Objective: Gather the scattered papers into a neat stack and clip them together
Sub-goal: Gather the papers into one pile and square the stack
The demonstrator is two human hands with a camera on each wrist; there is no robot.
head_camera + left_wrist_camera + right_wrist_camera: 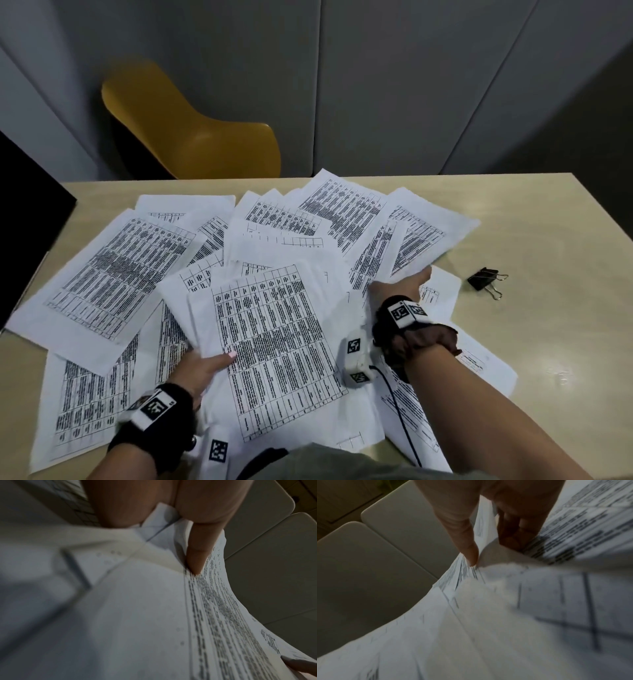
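Many printed white sheets [113,274] lie fanned and overlapping across the beige table [534,222]. My left hand [219,363] grips the near-left edge of a loose bundle of sheets [274,335], thumb [197,555] on top and fingers hidden beneath. My right hand [411,281] reaches into the sheets at the right [411,236]. In the right wrist view its thumb [469,545] and curled fingers [513,528] pinch a sheet edge [484,524]. A black binder clip [484,281] lies on bare table just right of that hand.
A yellow chair [191,130] stands beyond the table's far edge, with grey wall panels behind it. A flat black object [30,219] sits at the far left. A black cable [400,411] trails from my right wrist over the near papers.
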